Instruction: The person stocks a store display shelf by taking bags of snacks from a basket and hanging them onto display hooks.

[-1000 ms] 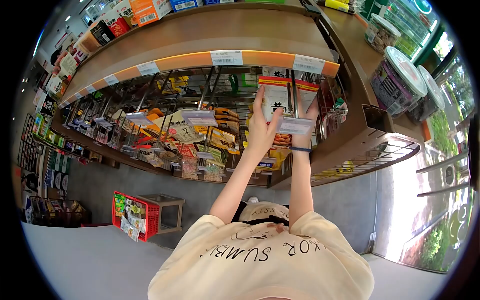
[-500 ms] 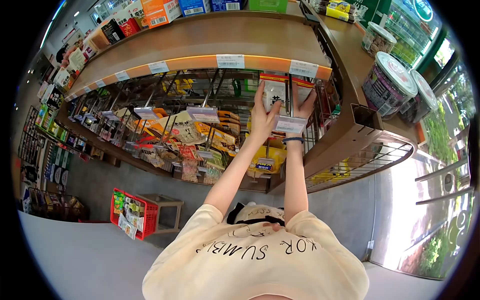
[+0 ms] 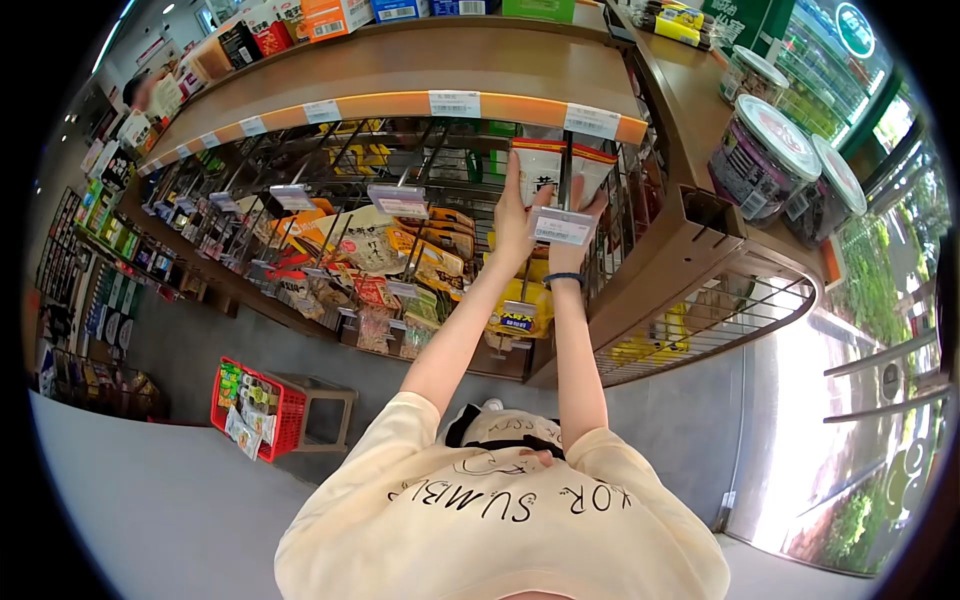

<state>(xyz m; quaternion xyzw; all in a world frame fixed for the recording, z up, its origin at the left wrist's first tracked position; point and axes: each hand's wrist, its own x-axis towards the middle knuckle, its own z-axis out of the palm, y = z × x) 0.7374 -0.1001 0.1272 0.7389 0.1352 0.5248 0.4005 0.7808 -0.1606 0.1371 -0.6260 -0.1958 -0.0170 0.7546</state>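
A white snack bag with a red and yellow top edge hangs on a hook under the upper shelf. My left hand grips its left side, fingers pointing up. On the other side, my right hand, with a dark band at the wrist, holds the bag's right part, its fingers partly behind the price tag. The metal hook runs between my hands, over the bag. Below them hangs a yellow bag.
More snack bags hang to the left. The brown shelf overhangs them. Round tubs stand at the right. A red basket with packets sits by a stool on the floor.
The whole view has shifted slightly, with the shelf and basket a little further left or up. Both hands stay at the white bag, and my right fingers are now more hidden by the tag.
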